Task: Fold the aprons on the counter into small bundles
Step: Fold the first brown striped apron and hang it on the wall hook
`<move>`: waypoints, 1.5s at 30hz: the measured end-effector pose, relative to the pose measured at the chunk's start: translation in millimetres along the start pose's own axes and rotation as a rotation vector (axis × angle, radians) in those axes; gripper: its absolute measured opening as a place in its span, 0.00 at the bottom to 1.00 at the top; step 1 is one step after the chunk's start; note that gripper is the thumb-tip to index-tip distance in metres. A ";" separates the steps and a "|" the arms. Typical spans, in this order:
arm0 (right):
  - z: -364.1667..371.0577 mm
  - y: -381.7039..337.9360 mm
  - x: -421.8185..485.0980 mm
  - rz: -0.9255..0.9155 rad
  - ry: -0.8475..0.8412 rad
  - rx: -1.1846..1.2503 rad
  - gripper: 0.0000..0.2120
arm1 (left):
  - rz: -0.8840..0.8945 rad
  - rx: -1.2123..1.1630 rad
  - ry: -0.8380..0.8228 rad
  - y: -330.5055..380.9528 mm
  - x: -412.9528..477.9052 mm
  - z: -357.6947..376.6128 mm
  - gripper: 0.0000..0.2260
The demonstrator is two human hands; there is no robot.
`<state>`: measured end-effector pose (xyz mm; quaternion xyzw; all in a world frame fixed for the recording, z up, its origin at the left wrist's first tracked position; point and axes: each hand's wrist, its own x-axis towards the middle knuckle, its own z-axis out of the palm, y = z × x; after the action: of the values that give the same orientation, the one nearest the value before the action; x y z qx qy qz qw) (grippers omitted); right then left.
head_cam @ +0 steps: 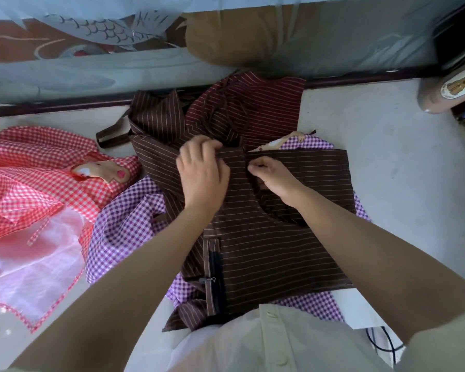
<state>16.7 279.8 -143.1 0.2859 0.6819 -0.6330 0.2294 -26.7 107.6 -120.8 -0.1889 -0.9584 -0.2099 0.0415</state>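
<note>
1. Pale counter (403, 167) carries the brown striped apron (266, 242) at centre, atop a purple checked apron (124, 226).
2. Left hand (203, 174) and right hand (275, 177) both pinch its far edge (possibly the neck strap).
3. First fold in hand; next, bring that edge near, corners matched.
</note>
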 end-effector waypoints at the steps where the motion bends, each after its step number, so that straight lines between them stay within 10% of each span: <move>1: 0.9 4.3 -4.3 0.007 -0.020 -0.010 0.17 | 0.079 0.032 -0.041 6.3 -13.9 2.1 0.13; 5: -2.5 29.0 -24.1 0.043 -0.134 -0.344 0.14 | 0.151 0.250 -0.378 10.4 -58.5 17.4 0.21; 8: -1.5 49.0 -33.4 -0.035 0.126 -0.521 0.13 | 0.156 0.401 -0.647 -3.7 -76.0 29.1 0.29; 12: 18.4 74.1 -54.9 -0.403 0.535 -0.595 0.18 | 0.176 0.485 -0.484 3.8 -86.4 20.2 0.31; 15: 42.0 105.3 -79.9 -0.570 0.509 -0.796 0.23 | 0.275 0.409 -0.406 25.4 -111.5 24.5 0.29; 27: -31.4 190.9 -90.7 -0.107 0.706 -1.064 0.29 | 0.177 0.405 -0.465 -11.5 -145.6 68.8 0.27; 32: 39.2 189.3 -105.3 -0.571 0.315 -1.207 0.27 | 0.198 0.401 -0.435 -14.2 -147.9 69.6 0.28; 40: -38.5 228.8 -124.6 -0.172 0.523 -1.169 0.29 | 0.201 0.357 -0.464 -12.0 -146.7 63.8 0.29; 45: 22.8 185.7 -123.2 -0.548 0.300 -1.201 0.28 | 0.304 0.317 -0.460 -12.0 -174.3 39.7 0.29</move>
<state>232.1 251.4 -198.1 0.0106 0.9876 -0.1331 0.0825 130.0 54.0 -189.2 -0.3638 -0.9242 -0.0008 -0.1166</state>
